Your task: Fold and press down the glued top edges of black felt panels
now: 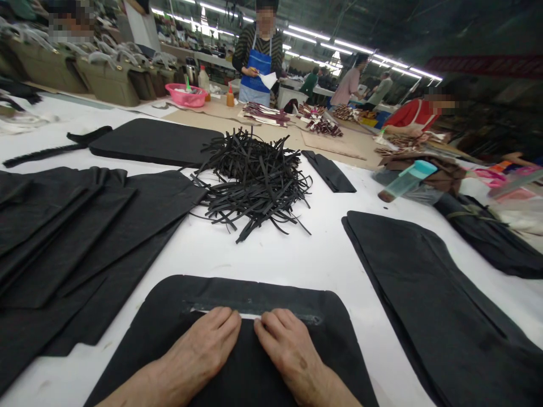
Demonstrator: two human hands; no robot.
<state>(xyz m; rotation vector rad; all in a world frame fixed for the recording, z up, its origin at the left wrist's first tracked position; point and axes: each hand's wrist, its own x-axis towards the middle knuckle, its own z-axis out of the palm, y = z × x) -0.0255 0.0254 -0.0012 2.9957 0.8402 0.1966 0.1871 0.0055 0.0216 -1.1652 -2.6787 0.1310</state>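
Note:
A black, leather-like panel (161, 316) with rounded corners lies flat in front of me. Near its far edge runs a slot-like line with shiny smears along it, and a narrow white strip (250, 316) shows between my hands. My left hand (207, 339) is closed, its fingertips pinching the edge of a black sheet (246, 367) along that line. On the other side my right hand (288, 339) is closed on the same edge, a short gap from the left. The fingertips are partly hidden, as is the sheet's underside.
Beyond the panel sits a heap of thin black strips (258, 181). Black sheets (85, 237) spread at left; stacked black pieces (432, 282) lie at right. A thick black stack (156, 141), a pink basin (185, 96) and a teal-lidded container (407, 181) stand farther off. Several people work beyond.

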